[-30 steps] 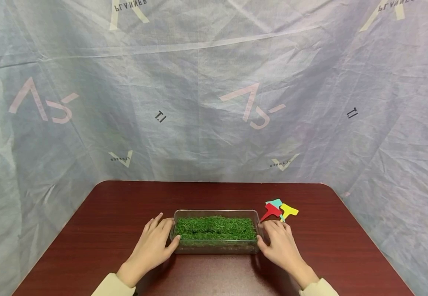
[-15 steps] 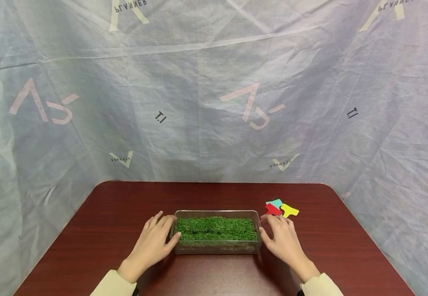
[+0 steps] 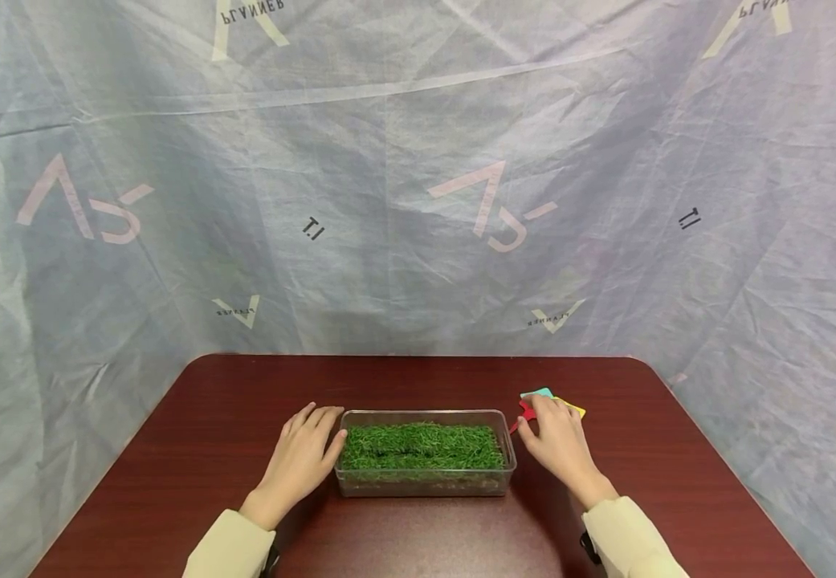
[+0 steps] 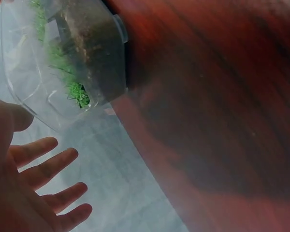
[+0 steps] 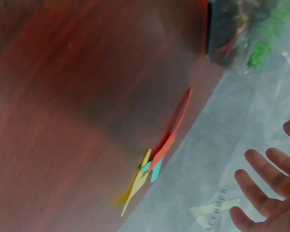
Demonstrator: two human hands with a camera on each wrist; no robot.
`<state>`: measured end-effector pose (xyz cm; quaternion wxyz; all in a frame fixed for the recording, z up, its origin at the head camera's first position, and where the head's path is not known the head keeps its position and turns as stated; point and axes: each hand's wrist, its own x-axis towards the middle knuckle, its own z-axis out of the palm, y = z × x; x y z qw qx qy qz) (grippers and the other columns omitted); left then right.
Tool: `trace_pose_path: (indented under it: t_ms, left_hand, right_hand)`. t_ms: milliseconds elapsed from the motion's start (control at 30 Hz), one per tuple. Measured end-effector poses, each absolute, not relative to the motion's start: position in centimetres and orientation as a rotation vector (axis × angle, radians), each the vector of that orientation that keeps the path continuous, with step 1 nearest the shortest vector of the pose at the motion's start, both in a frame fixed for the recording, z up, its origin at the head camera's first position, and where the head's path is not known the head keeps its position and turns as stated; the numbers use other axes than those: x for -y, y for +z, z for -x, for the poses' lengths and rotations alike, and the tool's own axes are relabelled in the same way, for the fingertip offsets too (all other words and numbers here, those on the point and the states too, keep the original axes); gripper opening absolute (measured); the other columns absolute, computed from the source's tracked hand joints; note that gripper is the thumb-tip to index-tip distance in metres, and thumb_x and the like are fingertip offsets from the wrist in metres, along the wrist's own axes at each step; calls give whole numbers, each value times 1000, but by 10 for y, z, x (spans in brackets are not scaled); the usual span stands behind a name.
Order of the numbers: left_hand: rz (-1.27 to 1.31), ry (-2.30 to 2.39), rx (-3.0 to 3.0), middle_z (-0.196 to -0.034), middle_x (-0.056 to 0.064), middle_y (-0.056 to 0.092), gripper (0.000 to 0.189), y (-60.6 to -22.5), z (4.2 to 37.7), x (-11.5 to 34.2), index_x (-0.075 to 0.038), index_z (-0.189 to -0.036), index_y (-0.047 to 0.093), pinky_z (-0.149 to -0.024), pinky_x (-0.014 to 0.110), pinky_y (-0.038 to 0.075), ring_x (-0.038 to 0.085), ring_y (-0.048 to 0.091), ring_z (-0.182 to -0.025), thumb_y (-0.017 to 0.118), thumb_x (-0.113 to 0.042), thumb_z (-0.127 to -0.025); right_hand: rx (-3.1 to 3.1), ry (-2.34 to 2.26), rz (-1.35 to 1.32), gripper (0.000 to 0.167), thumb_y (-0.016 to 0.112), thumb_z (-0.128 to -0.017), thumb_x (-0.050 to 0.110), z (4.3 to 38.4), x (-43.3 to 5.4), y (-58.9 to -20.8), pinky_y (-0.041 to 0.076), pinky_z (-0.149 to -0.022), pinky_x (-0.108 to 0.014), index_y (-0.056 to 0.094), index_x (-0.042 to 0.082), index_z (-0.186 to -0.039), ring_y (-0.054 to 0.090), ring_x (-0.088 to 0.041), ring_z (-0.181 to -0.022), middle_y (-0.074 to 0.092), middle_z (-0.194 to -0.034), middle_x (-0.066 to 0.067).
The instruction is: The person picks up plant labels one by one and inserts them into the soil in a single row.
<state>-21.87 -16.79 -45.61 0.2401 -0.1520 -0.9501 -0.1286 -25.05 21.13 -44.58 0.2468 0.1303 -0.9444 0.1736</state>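
Note:
A clear plastic box (image 3: pixel 425 484) of green grass (image 3: pixel 418 445) over brown soil stands on the table in the head view. At its left end is my left hand (image 3: pixel 298 451), fingers extended and thumb right at the rim; the left wrist view shows the fingers (image 4: pixel 53 166) spread and holding nothing. My right hand (image 3: pixel 560 441) hovers over T-shaped plant labels: red (image 3: pixel 527 411), teal (image 3: pixel 537 392) and yellow (image 3: pixel 577 409), partly hidden by its fingers in the head view. In the right wrist view its loosely bent fingers (image 5: pixel 270 179) are apart from the labels.
The dark red wooden table (image 3: pixel 418 538) has rounded far corners. Behind it and at both sides hangs a creased grey cloth (image 3: pixel 389 321) with printed letters. The box casts shadows on the tabletop.
My right hand has left the right end of the box and moved away and to the right, over the labels. My left hand has slid slightly back along the left end, its thumb shifting off the front.

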Motion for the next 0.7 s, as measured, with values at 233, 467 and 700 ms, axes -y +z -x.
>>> trace_pose_path:
  t_ms: [233,467,700]
  left_hand:
    - [421,-351,2588,-116,9,62,35,-460,226,166,-11,-123,58,-98,54,37,38,47,-119,56,-26,-91]
    - [419,-353,2598,-113,6,63,32,-461,230,165,-13,-121,60,-99,53,36,36,47,-120,55,-23,-91]
    - [398,-363,2597,-111,6,64,30,-463,230,165,-14,-118,62,-98,52,37,35,48,-119,56,-22,-90]
  right_hand:
    - [2633,400,-319,27,62,-81,19,270,-219,-454,38,-77,-54,60,2,-103,56,-34,-88,62,-93,-11]
    - [2693,346,-242,33,64,-78,21,287,-226,-461,37,-73,-53,59,-1,-102,55,-38,-86,60,-93,-16]
    - [2801,307,-167,40,62,-81,25,300,-229,-467,36,-77,-57,56,-3,-108,53,-41,-90,58,-101,-21]
